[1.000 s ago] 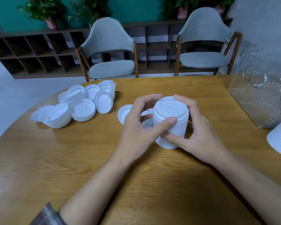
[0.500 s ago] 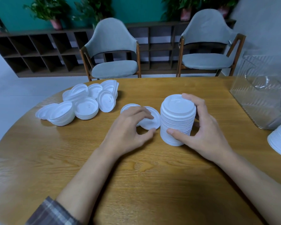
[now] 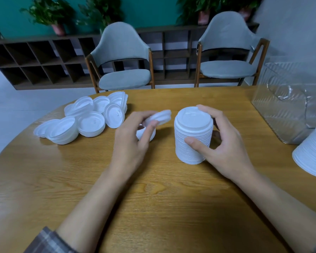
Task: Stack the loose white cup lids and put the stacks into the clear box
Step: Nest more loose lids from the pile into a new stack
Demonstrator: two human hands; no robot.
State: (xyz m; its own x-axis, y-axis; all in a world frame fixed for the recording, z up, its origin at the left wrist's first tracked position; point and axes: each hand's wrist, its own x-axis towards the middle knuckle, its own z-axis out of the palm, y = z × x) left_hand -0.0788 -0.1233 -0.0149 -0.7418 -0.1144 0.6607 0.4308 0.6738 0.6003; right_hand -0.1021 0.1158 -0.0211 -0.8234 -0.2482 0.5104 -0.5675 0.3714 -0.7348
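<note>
A tall stack of white lids (image 3: 193, 136) stands upright on the wooden table (image 3: 153, 198) at the centre. My right hand (image 3: 221, 143) holds it, thumb on the near side and fingers round the back. Just left of it, my left hand (image 3: 133, 141) pinches a single white lid (image 3: 161, 115) lifted off the table and tilted. Another lid (image 3: 141, 133) lies under that hand, mostly hidden. A pile of loose lids (image 3: 86, 121) sits at the left. The clear box (image 3: 288, 105) stands at the far right.
A second stack of lids (image 3: 314, 154) lies at the right edge, near the clear box. Two grey chairs (image 3: 122, 57) stand beyond the table's far edge, with low shelves behind them.
My left hand left the tall stack, reached to the lids lying beside it and has lifted one off the table. My right hand kept its hold on the stack.
</note>
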